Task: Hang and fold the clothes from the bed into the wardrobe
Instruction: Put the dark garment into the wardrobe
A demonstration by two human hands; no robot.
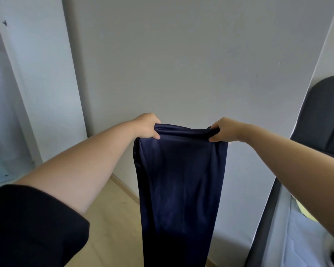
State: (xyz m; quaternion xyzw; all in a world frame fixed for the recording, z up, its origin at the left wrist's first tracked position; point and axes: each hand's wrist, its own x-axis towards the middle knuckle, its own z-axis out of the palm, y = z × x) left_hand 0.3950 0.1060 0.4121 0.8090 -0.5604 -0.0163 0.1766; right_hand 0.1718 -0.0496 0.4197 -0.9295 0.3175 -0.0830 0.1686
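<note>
A dark navy garment (179, 185) of smooth, shiny cloth hangs straight down in front of me, held up by its top edge. My left hand (148, 126) grips the top left corner, fingers curled over the edge. At the top right corner my right hand (223, 130) grips the cloth the same way. Both arms are stretched forward at about the same height. The garment's lower end runs out of the bottom of the view.
A plain white wall (181, 64) stands right behind the garment. A white wardrobe panel (37, 83) rises at the left. At the right are a dark padded headboard (324, 116), a bed with a pale sheet (301, 239) and something yellow (305, 212). Light wooden floor (112, 224) lies below.
</note>
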